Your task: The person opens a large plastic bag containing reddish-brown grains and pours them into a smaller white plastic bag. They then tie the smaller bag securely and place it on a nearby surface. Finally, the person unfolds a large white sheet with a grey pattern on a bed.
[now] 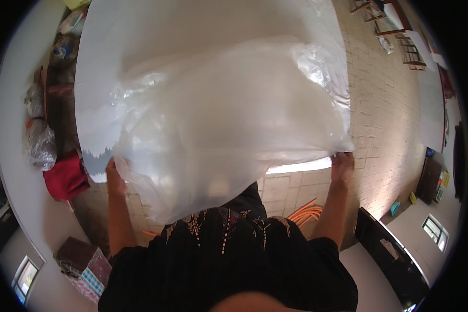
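Observation:
A large translucent plastic sheet or bag (226, 105) billows in front of me, its near edge drooping towards my black top. My left hand (116, 177) grips its near left edge, the fingertips partly hidden by the plastic. At the near right corner, my right hand (342, 167) pinches the gathered edge. Beneath the plastic lies a white sheet (95, 85) with a grey treeline print at its near left corner. A bright white strip (300, 167) shows under the plastic beside my right hand. What supports the white sheet is hidden.
A red cloth (66, 175) and stuffed plastic bags (41, 144) are at the left by the wall. A coil of orange hose (306, 213) lies on the tiled floor (382, 117) near my legs. A box (82, 261) stands behind left, wooden chairs (409, 50) far right.

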Demonstrator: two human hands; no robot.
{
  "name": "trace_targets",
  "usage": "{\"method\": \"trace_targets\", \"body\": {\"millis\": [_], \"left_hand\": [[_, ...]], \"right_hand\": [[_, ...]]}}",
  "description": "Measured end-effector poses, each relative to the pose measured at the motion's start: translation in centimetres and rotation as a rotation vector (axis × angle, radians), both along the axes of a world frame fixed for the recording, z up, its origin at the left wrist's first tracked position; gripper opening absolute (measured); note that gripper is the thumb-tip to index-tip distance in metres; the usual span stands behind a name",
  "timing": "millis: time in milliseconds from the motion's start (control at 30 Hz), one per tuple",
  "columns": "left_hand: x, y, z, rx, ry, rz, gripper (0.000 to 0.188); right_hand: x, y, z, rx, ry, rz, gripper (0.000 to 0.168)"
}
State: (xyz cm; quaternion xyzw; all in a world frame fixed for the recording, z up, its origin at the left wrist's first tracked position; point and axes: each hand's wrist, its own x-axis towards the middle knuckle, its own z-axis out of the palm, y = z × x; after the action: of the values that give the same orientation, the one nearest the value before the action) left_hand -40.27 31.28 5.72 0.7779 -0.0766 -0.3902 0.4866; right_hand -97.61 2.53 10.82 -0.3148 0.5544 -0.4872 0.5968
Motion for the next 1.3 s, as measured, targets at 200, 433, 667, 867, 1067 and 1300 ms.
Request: {"method": "trace_targets", "body": {"millis": [200, 433, 667, 867, 1067, 1300], "left_hand": [[-4.4, 3.9, -8.7, 0.119, 0.497, 0.127, 0.021], [-0.3, -0.4, -11.9, 0.278, 0.224, 0.062, 0.046], [2.2, -8.0, -12.5, 0.091, 0.237, -0.210, 0.076], [-2.1, -9.6, -16.0, 0.462, -0.364, -0.608, 0.031], [5.4, -5.7, -8.6, -0.164, 0.016, 0.145, 0.020], [17.3, -9.5, -8.7, -0.289, -0.016, 0.225, 0.019]], "right_hand": [[-8.1, 4.2, -14.4, 0.480, 0.190, -0.096, 0.024], [-13.6, 8.0, -16.3, 0.473, 0.857, 0.079, 0.012], [-2.3, -7.0, -16.1, -0.240, 0.945, 0.390, 0.041], [10.5, -12.2, -21.0, 0.467, 0.483, 0.429, 0.027], [5.6, -11.8, -15.2, 0.051, 0.453, 0.346, 0.009], [-0.2, -21.1, -10.9, 0.035, 0.550, -0.034, 0.035]]}}
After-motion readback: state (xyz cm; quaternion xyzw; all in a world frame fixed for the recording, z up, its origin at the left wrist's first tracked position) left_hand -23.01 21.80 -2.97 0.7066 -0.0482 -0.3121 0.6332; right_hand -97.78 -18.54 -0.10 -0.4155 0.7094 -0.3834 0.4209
